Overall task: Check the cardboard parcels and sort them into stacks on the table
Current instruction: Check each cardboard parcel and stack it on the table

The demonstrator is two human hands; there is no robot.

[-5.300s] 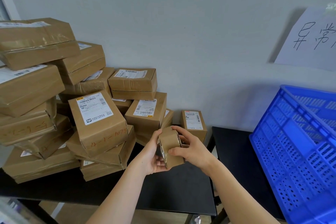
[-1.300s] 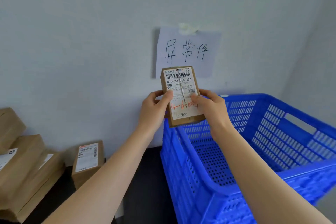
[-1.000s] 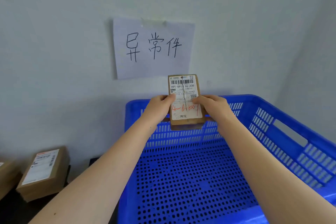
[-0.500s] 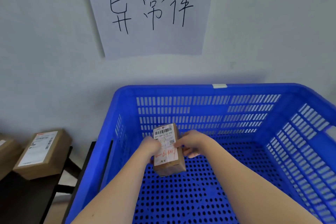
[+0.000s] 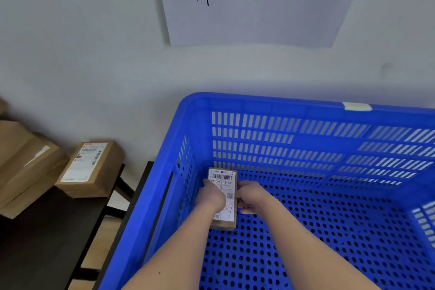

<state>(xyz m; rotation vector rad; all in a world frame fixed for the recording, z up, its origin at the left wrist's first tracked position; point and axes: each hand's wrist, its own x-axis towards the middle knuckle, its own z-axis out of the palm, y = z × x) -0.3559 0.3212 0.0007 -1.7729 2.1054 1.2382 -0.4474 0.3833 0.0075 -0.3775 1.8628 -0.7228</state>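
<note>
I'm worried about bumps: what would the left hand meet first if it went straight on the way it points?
Probably the far wall of the crate, close beyond the parcel that the left hand grips; the depth is unclear.

The small parcel (image 5: 223, 180) was in the crate (image 5: 259, 101), by its left wall. Left of the crate, a labelled parcel (image 5: 87, 167) and a stack of parcels (image 5: 26, 162) sat on the table (image 5: 47, 231); a paper sheet (image 5: 254, 23) hung behind.
</note>
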